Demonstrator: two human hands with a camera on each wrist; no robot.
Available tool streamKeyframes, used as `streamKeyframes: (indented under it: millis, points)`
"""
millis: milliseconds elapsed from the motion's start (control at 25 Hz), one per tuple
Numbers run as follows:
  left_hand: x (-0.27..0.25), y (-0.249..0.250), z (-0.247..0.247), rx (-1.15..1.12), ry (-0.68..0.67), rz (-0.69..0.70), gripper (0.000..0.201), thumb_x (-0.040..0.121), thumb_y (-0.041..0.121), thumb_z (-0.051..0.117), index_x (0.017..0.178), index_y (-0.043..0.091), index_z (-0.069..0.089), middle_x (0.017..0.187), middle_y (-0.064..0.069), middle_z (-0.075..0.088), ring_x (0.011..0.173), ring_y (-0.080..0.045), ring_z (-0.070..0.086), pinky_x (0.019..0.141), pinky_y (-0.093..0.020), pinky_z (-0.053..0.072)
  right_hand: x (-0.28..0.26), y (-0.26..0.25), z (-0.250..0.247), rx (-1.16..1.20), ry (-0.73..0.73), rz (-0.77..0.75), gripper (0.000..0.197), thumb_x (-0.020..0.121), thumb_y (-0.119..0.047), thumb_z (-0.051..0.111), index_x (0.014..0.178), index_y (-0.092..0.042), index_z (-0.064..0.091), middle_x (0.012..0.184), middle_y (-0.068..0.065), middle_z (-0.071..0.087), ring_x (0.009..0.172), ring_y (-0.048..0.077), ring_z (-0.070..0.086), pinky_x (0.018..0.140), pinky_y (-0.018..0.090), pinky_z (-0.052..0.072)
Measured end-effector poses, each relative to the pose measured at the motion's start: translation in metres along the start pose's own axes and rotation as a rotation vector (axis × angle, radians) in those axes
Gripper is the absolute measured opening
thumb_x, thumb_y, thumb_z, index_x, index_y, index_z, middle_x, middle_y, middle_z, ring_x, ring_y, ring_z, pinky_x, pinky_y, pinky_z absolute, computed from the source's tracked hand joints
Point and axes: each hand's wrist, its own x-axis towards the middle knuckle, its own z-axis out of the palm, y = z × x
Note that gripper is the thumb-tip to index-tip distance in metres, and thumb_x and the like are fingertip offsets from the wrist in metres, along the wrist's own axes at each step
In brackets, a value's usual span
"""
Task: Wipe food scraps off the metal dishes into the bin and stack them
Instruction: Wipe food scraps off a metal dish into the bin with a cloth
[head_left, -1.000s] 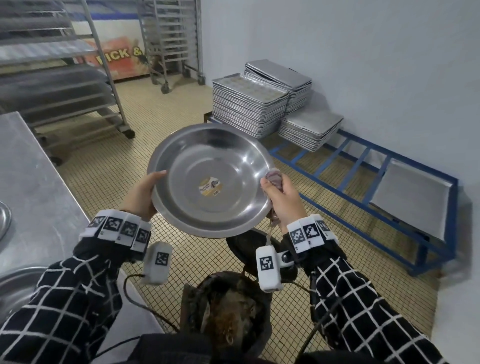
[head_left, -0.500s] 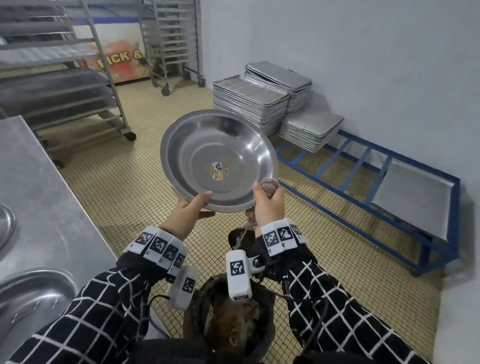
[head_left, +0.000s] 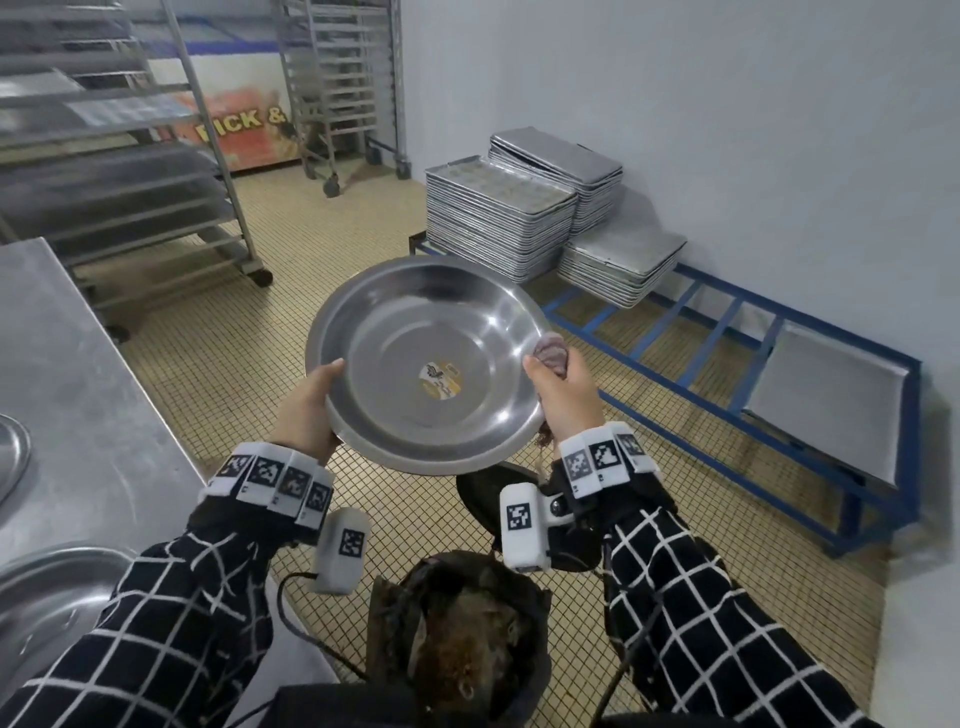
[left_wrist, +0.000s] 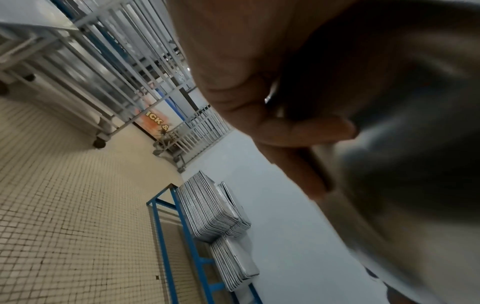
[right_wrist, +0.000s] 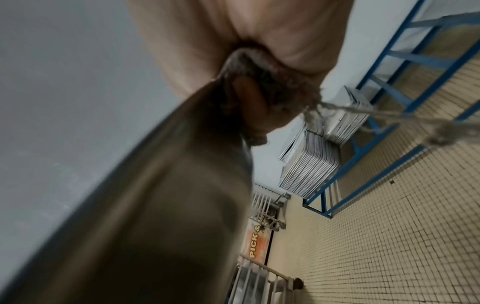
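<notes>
dish (head_left: 431, 364) lowered, left hand (head_left: 306, 410) back on rim

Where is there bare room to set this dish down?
On the steel counter, the stretch between its far edge and the dishes at its near end. The bin below is full; the blue rack carries tray stacks, open bars between.

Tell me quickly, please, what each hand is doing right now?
Left hand: grips the metal dish by its left rim.
Right hand: holds a cloth against the dish's right rim.
</notes>
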Motion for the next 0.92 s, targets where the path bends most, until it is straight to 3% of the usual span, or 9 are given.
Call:
streamKeyframes:
  millis: [120, 200, 320, 400, 480, 560, 720, 800, 920]
  points:
    - [-0.011, -0.003, 0.024, -0.028, 0.010, 0.054, 0.024, 0.100, 0.028, 0.039, 0.092, 0.016, 0.059, 0.079, -0.004, 0.069, 0.073, -0.017, 0.066, 0.073, -0.038, 0.053, -0.009, -0.001, 0.019, 0.100, 0.071, 0.014, 0.026, 0.093, -0.028, 0.057, 0.115, -0.019, 0.047, 0.095, -0.005, 0.056, 0.082, 0.010, 0.059, 0.064, 0.021, 0.049]
    - [-0.016, -0.007, 0.041, -0.033, -0.061, 0.029, 0.023, 0.101, 0.028, 0.036, 0.096, 0.017, 0.056, 0.091, -0.008, 0.067, 0.084, -0.021, 0.067, 0.079, -0.042, 0.055, -0.011, -0.003, 0.031, 0.188, 0.126, 0.054, 0.030, 0.094, -0.026, 0.056, 0.120, -0.017, 0.045, 0.095, -0.004, 0.056, 0.079, 0.009, 0.059, 0.061, 0.021, 0.051]
    - [-0.018, -0.018, 0.053, 0.129, -0.177, -0.006, 0.019, 0.100, 0.026, 0.042, 0.099, 0.013, 0.056, 0.102, -0.012, 0.067, 0.095, -0.024, 0.067, 0.085, -0.045, 0.055, -0.012, -0.004, 0.040, 0.232, 0.159, 0.114, 0.034, 0.093, -0.026, 0.057, 0.123, -0.015, 0.043, 0.099, 0.002, 0.057, 0.085, 0.021, 0.064, 0.069, 0.039, 0.059]
    - [-0.014, -0.019, 0.047, 0.207, -0.208, -0.005, 0.017, 0.097, 0.025, 0.047, 0.107, 0.013, 0.054, 0.104, -0.010, 0.067, 0.100, -0.028, 0.066, 0.078, -0.041, 0.059, -0.012, -0.002, 0.034, 0.209, 0.144, 0.128, 0.033, 0.093, -0.027, 0.057, 0.122, -0.018, 0.043, 0.103, 0.004, 0.058, 0.088, 0.028, 0.066, 0.066, 0.040, 0.060]
    - [-0.006, -0.012, 0.033, 0.117, -0.189, -0.002, 0.030, 0.096, 0.022, 0.049, 0.123, 0.013, 0.040, 0.108, -0.011, 0.062, 0.096, -0.033, 0.066, 0.072, -0.046, 0.059, -0.008, -0.001, 0.017, 0.178, 0.122, 0.128, 0.027, 0.093, -0.026, 0.057, 0.116, -0.022, 0.045, 0.102, 0.003, 0.058, 0.086, 0.029, 0.067, 0.059, 0.037, 0.060]
    - [0.001, 0.000, 0.015, -0.024, -0.216, 0.017, 0.039, 0.094, 0.026, 0.050, 0.130, 0.014, 0.039, 0.113, -0.012, 0.060, 0.088, -0.030, 0.066, 0.067, -0.048, 0.059, 0.000, -0.002, -0.004, 0.141, 0.043, 0.095, 0.024, 0.090, -0.025, 0.060, 0.112, -0.023, 0.050, 0.103, 0.003, 0.059, 0.089, 0.029, 0.067, 0.071, 0.047, 0.059]
    - [0.002, 0.011, -0.010, -0.091, -0.253, -0.045, 0.031, 0.088, 0.030, 0.051, 0.107, 0.010, 0.066, 0.084, -0.008, 0.069, 0.070, -0.022, 0.068, 0.068, -0.036, 0.058, 0.007, -0.006, -0.019, -0.007, -0.124, 0.035, 0.024, 0.083, -0.022, 0.067, 0.107, -0.023, 0.061, 0.105, 0.004, 0.065, 0.096, 0.024, 0.065, 0.091, 0.046, 0.052]
    - [0.005, 0.006, -0.014, -0.022, -0.141, -0.083, 0.031, 0.090, 0.026, 0.053, 0.111, 0.005, 0.062, 0.081, -0.008, 0.069, 0.070, -0.024, 0.066, 0.076, -0.041, 0.053, 0.006, -0.006, -0.014, -0.032, -0.109, 0.019, 0.019, 0.083, -0.019, 0.066, 0.102, -0.020, 0.061, 0.103, 0.006, 0.065, 0.095, 0.025, 0.064, 0.090, 0.045, 0.052]
    - [0.005, 0.007, -0.005, 0.029, -0.012, -0.048, 0.022, 0.092, 0.024, 0.049, 0.096, 0.007, 0.062, 0.071, -0.006, 0.068, 0.070, -0.025, 0.063, 0.076, -0.041, 0.050, -0.001, -0.001, -0.006, 0.002, 0.002, 0.009, 0.019, 0.086, -0.017, 0.063, 0.104, -0.013, 0.056, 0.098, 0.005, 0.060, 0.091, 0.024, 0.061, 0.078, 0.034, 0.052]
